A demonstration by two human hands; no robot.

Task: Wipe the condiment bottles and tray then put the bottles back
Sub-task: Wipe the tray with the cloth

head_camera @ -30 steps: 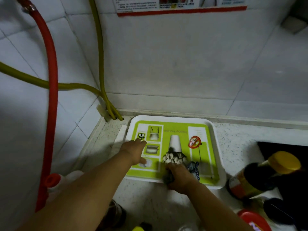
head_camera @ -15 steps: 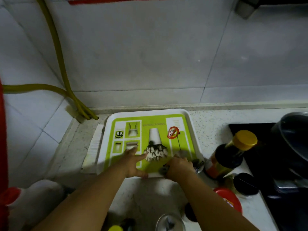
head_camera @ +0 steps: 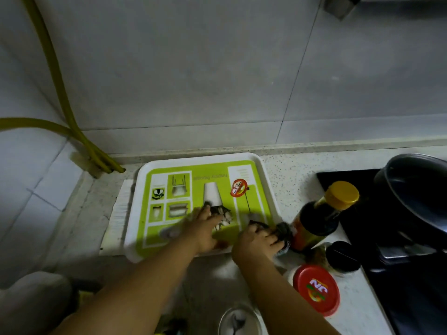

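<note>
Green tray (head_camera: pixel 145 238) on table (head_camera: pixel 278 170), bare. Left hand (head_camera: pixel 203 228) spread flat, steadying. Right hand (head_camera: pixel 256 240) gripping soft cloth (head_camera: pixel 281 232) at tray's 4 o'clock. Probably light, slippery; best held by rim.

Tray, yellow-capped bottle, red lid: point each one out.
tray (head_camera: pixel 193 158): head view, on its white far rim.
yellow-capped bottle (head_camera: pixel 341 195): head view, on the yellow cap.
red lid (head_camera: pixel 316 289): head view, on the middle of the lid's printed top.
</note>
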